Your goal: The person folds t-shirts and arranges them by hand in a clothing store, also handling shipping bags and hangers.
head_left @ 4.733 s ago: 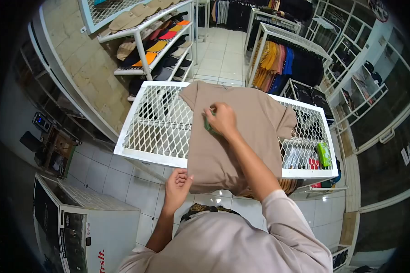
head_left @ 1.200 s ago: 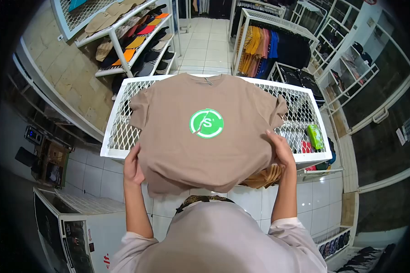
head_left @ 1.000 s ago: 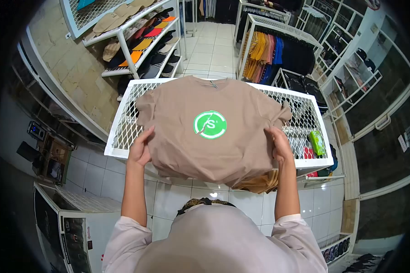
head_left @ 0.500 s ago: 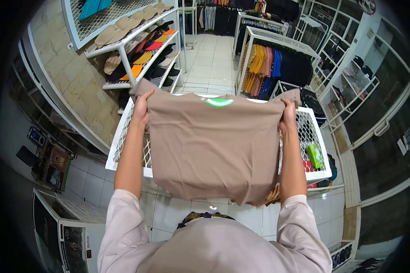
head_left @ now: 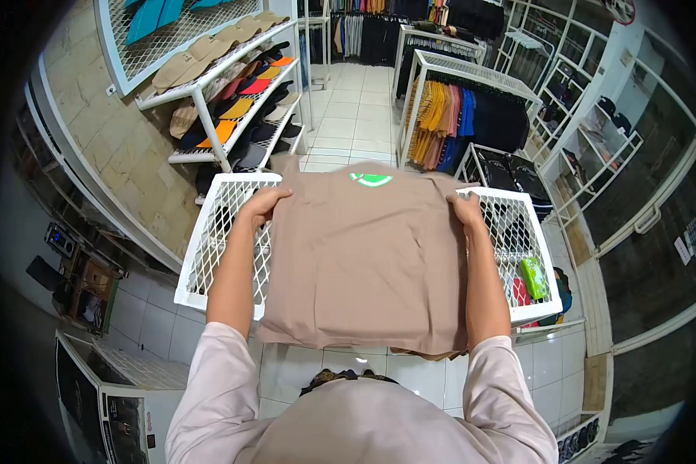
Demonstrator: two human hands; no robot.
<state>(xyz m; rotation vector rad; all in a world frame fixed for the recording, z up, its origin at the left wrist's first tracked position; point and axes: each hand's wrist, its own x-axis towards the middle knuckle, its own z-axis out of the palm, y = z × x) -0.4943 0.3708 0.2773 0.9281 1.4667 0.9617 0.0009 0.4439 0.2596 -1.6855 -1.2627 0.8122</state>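
A taupe-brown T-shirt (head_left: 363, 263) is spread over the white mesh table (head_left: 216, 182), its lower end reaching past the near edge. Near the far end of the shirt sits a green-and-white print (head_left: 373, 179). My left hand (head_left: 264, 206) pinches the fabric near the far left corner. At the far right corner, my right hand (head_left: 465, 209) is closed on the cloth with the thumb on top. The sleeves look folded or tucked at the sides; how exactly is blurred. Some brown striped cloth shows below the near edge.
A green packet (head_left: 533, 278) and a small red item (head_left: 520, 291) are at the table's right side. Shelves of caps (head_left: 240, 108) stand at the left. Beyond the table, a rack of hanging shirts (head_left: 441, 116) stands beside a tiled aisle (head_left: 353, 116).
Both hands have come lower and slightly inward. The shirt, raised and wrinkled before, now lies flatter and smoother over the table, its sides drawn in.
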